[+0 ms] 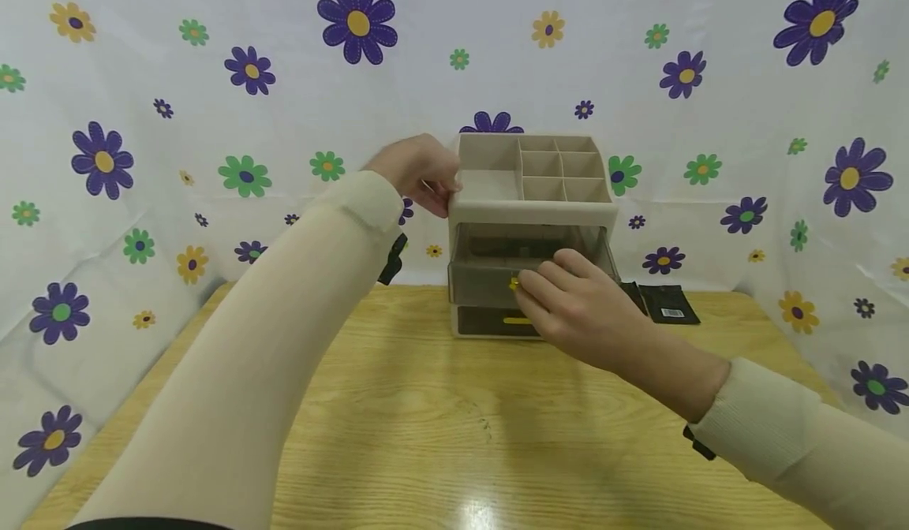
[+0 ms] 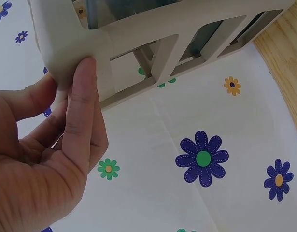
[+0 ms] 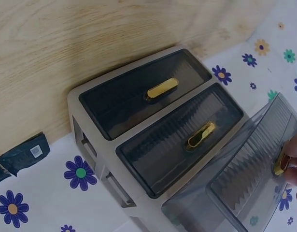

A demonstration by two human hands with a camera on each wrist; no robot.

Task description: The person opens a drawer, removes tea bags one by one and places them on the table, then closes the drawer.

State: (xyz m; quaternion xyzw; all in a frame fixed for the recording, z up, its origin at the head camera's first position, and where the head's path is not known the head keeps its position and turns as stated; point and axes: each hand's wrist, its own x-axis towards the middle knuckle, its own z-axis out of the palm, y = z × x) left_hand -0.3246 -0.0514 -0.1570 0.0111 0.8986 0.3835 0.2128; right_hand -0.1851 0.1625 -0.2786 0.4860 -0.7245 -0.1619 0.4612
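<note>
A beige desk organizer (image 1: 533, 214) with three smoky see-through drawers stands at the back of the table. My left hand (image 1: 420, 167) grips its upper left corner, thumb on one side and fingers on the other, as the left wrist view shows. The top drawer (image 1: 479, 284) is pulled partway out toward me. With my right hand (image 1: 578, 309) I pinch its gold handle (image 3: 281, 163) between thumb and fingers. Below it, the middle drawer (image 3: 172, 150) and the bottom drawer (image 3: 124, 104) are closed, each with a gold handle.
Open compartments (image 1: 564, 169) divide the organizer's top. Black packets (image 1: 669, 304) lie on the table right of it, one with a white label. A white cloth (image 1: 426, 96) printed with flowers hangs behind and along the sides of the wooden table (image 1: 398, 419).
</note>
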